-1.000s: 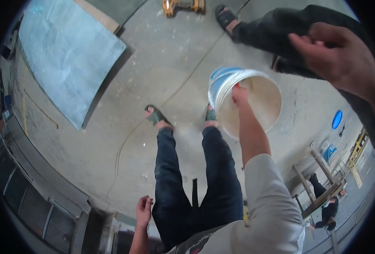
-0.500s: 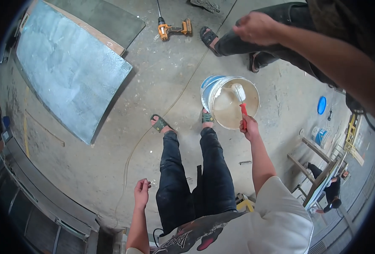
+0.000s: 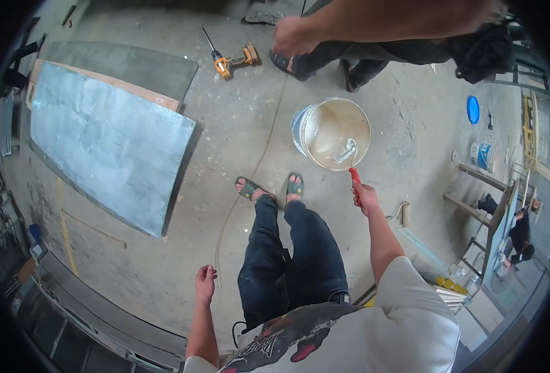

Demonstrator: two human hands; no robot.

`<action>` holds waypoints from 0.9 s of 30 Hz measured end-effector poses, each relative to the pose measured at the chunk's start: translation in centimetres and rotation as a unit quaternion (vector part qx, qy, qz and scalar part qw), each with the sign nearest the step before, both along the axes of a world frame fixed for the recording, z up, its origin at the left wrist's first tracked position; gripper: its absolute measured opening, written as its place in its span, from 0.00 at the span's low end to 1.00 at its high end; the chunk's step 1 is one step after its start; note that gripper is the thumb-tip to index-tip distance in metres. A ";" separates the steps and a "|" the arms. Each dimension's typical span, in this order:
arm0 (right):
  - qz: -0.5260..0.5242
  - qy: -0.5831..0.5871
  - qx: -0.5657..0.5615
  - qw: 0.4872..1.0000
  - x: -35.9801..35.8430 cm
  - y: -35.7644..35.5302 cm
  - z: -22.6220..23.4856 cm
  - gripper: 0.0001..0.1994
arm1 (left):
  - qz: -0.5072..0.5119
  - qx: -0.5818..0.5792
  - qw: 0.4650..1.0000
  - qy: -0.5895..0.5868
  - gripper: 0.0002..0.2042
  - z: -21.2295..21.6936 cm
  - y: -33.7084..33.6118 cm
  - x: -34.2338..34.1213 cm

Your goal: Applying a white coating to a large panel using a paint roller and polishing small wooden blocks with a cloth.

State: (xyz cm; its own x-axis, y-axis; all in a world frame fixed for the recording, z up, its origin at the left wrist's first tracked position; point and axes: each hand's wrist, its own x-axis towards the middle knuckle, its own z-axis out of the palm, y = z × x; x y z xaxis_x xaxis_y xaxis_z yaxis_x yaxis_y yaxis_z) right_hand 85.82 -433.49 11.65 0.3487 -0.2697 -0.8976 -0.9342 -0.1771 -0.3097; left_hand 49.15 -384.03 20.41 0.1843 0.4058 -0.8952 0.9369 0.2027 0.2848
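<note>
My right hand [image 3: 365, 198] is closed round the red handle of a paint roller [image 3: 347, 151]. The roller's white-coated head is down inside a white bucket [image 3: 362, 118], close to its near wall. Pale, creamy liquid coats the bucket's inside. My left hand [image 3: 205, 283] hangs low on the left with its fingers curled in, and nothing shows in it. To the far left lies a large panel [image 3: 107, 137] with a wet-looking, pale blue-grey surface, apart from both hands.
Another person's hand [image 3: 293, 36] reaches in beyond the bucket. An orange cordless drill [image 3: 226, 65] lies on the floor near a trailing cable [image 3: 268, 133]. At right are a second roller [image 3: 405, 214], a blue lid [image 3: 473, 110], a smaller bucket [image 3: 483, 156] and a wooden frame [image 3: 467, 208].
The roller head has moved from the bucket's middle toward its near side, drawn by my right hand. My feet have shifted, and the other person's arm has moved left and farther away.
</note>
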 end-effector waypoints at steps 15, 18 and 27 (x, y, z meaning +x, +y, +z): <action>0.094 -0.248 -0.068 0.962 -7.9 -1.2 11.9 0.15 | -0.173 0.050 0.979 -0.097 0.21 8.2 -8.2 1.8; 0.100 -0.235 -0.056 0.965 -9.1 -1.7 13.8 0.15 | -0.218 0.054 0.968 -0.107 0.21 10.5 -9.1 3.1; 0.019 -0.313 -0.014 0.949 -11.8 -4.3 18.6 0.12 | -0.283 0.127 0.947 -0.084 0.23 12.4 -7.0 4.2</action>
